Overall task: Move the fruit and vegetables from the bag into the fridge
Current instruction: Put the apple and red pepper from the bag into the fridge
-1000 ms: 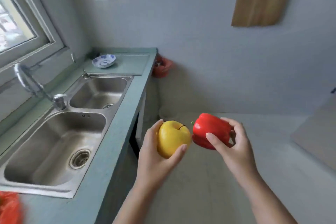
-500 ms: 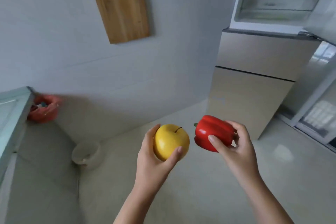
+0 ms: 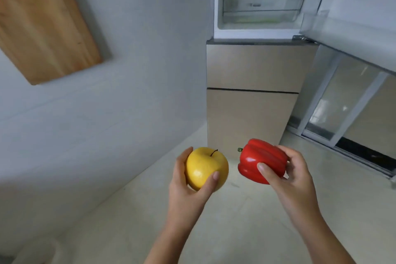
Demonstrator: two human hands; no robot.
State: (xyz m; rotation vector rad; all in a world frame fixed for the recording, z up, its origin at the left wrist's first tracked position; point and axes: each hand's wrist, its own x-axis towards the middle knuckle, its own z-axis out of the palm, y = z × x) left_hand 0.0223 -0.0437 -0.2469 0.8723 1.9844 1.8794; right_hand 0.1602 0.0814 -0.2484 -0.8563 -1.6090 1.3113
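Now | yellow apple [image 3: 205,167]: glossy, stemmed | red pepper [image 3: 260,159]: shiny, ribbed

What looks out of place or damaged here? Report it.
Nothing stands out. The left hand holds an unmarked yellow apple, the right hand an unmarked red pepper, and the top door of the fridge stands open.

Notes plain yellow on apple [image 3: 205,167], glossy red with green stem on pepper [image 3: 260,159], both before fridge [image 3: 250,66]. Notes beige fronts, white interior on fridge. Notes orange-brown streaked grain on wooden board [image 3: 42,21] left of fridge; pale grey on wall [image 3: 150,49].
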